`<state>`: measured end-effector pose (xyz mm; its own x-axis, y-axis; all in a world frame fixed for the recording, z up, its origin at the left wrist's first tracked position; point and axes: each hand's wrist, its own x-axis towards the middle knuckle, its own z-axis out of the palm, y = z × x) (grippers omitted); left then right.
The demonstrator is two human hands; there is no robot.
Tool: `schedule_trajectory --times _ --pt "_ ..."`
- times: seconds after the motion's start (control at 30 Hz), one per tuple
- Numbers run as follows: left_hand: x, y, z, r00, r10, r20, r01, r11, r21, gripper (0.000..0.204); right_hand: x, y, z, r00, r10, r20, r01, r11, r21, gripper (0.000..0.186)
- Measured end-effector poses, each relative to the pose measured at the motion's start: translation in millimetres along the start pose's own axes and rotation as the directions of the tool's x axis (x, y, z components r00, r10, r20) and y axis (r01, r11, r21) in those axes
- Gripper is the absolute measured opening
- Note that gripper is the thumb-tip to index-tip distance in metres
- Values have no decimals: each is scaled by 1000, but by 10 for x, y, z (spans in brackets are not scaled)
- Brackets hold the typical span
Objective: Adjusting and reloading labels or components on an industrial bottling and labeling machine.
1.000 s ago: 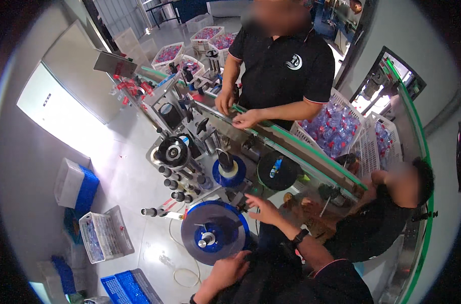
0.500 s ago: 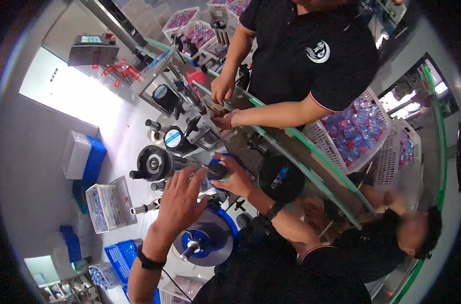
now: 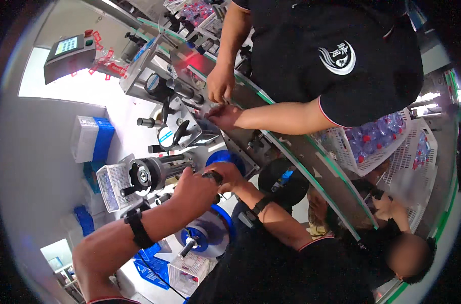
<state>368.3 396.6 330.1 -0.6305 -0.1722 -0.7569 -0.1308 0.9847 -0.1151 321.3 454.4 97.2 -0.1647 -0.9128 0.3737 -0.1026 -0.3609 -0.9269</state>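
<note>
My left hand (image 3: 192, 190) has come up off the blue label reel (image 3: 206, 234) and now closes around the black roller (image 3: 157, 172) on the machine's left edge; my right hand (image 3: 229, 176) seems curled on something small beside it. I count one reel, two co-workers, two bottle baskets (image 3: 364, 147).

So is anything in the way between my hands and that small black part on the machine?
Nothing visible. The left hand and right hand are already together on the small black part, beside the black roller.
</note>
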Motion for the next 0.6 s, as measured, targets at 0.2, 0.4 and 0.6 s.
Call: schedule_trajectory --times 0.2,0.4,0.6 --pt "-34 -69 -49 993 48 105 -38 994 -99 17 9 62 21 999 -38 21 39 995 -89 51" --pt "-27 -83 -13 993 72 89 -59 989 -138 22 -17 123 40 999 -38 21 39 995 -90 52" --pt "-99 -128 -78 987 113 115 -101 990 -100 22 -51 159 37 998 -28 56 36 988 -152 58"
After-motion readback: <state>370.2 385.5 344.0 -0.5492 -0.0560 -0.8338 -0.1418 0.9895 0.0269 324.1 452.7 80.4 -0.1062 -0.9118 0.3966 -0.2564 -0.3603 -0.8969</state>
